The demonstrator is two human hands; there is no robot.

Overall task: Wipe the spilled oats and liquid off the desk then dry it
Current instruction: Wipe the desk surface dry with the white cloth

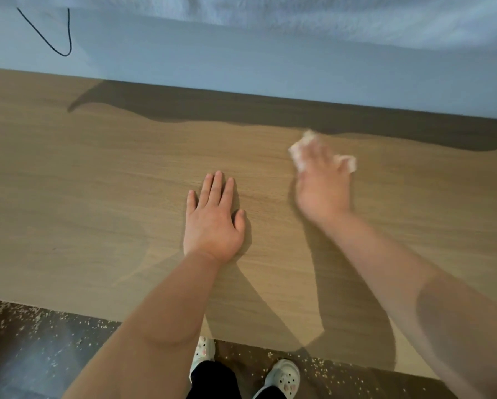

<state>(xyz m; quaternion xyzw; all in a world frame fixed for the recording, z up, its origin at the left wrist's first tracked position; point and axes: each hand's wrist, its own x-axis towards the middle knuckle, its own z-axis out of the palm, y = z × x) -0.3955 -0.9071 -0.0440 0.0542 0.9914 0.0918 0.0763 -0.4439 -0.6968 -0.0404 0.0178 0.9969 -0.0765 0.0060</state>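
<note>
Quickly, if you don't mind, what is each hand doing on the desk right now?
Left hand: open, flat on the desk, holding nothing.
Right hand: pressed on a white paper towel, blurred; whether its fingers are curled cannot be told.

Left hand (212, 223) flat on the desk (97, 197); right hand (323, 182), blurred, presses a white tissue (299, 151) far right; oats (20, 318) litter the floor (40, 355).

The desk (97, 197) looks like matt, smooth wood-grain laminate, the wad (300, 152) under the right hand (323, 182) like crumpled white paper or cloth, and the clogs (282, 378) like pale moulded plastic.
</note>
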